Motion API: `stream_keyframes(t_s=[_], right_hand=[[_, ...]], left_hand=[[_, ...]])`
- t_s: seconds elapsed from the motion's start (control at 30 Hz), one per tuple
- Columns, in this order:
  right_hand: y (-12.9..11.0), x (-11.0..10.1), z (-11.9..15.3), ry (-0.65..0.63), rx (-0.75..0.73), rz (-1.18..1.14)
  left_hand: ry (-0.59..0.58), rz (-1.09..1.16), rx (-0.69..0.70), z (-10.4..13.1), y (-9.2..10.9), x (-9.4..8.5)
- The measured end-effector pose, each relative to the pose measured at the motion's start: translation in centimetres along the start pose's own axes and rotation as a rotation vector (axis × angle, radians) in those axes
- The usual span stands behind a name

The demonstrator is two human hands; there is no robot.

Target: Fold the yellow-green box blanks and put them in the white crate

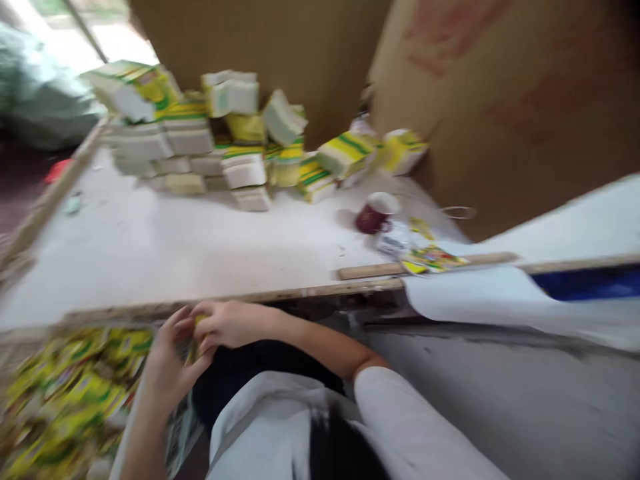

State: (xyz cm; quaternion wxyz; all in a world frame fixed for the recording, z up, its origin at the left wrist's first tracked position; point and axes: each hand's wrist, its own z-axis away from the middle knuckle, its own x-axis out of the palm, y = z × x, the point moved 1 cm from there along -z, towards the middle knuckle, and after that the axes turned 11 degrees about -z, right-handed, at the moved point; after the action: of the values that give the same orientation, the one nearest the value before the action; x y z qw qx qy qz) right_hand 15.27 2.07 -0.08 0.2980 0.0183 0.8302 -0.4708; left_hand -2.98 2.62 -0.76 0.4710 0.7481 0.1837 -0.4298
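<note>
My left hand (167, 357) and my right hand (223, 323) come together at the table's front edge. Pinched between their fingers is a small yellow packet (198, 321), mostly covered and blurred. Both hands are closed on it. Just below and left of them, a crate (131, 417) holds many loose yellow-and-green packets (80, 387), smeared by motion.
Yellow, green and white cartons (245, 167) are piled along the back of the white table (225, 247). To the right stand a dark red cup (373, 217), crumpled wrappers (433, 257) and a wooden strip (375, 270). Large cardboard sheets (500, 100) rise behind.
</note>
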Motion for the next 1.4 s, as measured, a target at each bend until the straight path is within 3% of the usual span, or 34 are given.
stream_keyframes(t_s=[0.07, 0.17, 0.27, 0.43, 0.53, 0.63, 0.7, 0.77, 0.83, 0.9, 0.97, 1.1, 1.4], right_hand=[[0.5, 1.1, 1.2, 0.039, -0.006, -0.105], [1.1, 2.2, 2.1, 0.096, 0.065, -0.171], [0.9, 2.1, 2.3, 0.021, 0.066, -0.139], [0.9, 0.4, 2.1, -0.086, 0.063, -0.169], [1.6, 0.5, 2.0, -0.068, 0.06, -0.139], [1.7, 1.5, 1.9, 0.036, 0.015, -0.134], [1.6, 2.1, 1.8, 0.142, -0.018, -0.143], [1.4, 2.5, 1.7, 0.247, -0.022, -0.118], [1.3, 2.7, 1.5, 0.302, -0.009, -0.084], [1.3, 2.8, 1.6, 0.285, 0.009, -0.083], [1.4, 2.8, 1.7, 0.229, 0.022, -0.107], [1.4, 2.3, 2.4, 0.164, 0.0, -0.104], [1.6, 2.6, 2.9, 0.193, -0.055, -0.054]], left_hand=[[-0.09, 0.029, -0.103, 1.3, -0.7, 0.2], [-0.064, 0.003, -0.178, 1.5, -1.2, 0.6], [-0.003, -0.056, -0.156, 1.2, -1.2, 0.2], [-0.03, -0.075, -0.038, 0.9, -0.7, -0.6], [-0.006, -0.106, -0.019, 0.8, -0.6, -0.4], [0.083, -0.087, -0.047, 1.2, -0.6, -0.1], [0.217, -0.014, -0.157, 1.6, -0.9, -0.2], [0.323, 0.186, -0.366, 2.1, -1.5, -0.2], [0.336, 0.497, -0.566, 2.6, -2.2, 0.0], [0.339, 0.749, -0.666, 2.8, -2.6, 0.1], [0.383, 0.831, -0.688, 2.9, -2.8, 0.0], [0.401, 0.778, -0.661, 2.9, -2.3, -0.5], [0.348, 0.791, -0.7, 2.7, -0.6, -0.3]])
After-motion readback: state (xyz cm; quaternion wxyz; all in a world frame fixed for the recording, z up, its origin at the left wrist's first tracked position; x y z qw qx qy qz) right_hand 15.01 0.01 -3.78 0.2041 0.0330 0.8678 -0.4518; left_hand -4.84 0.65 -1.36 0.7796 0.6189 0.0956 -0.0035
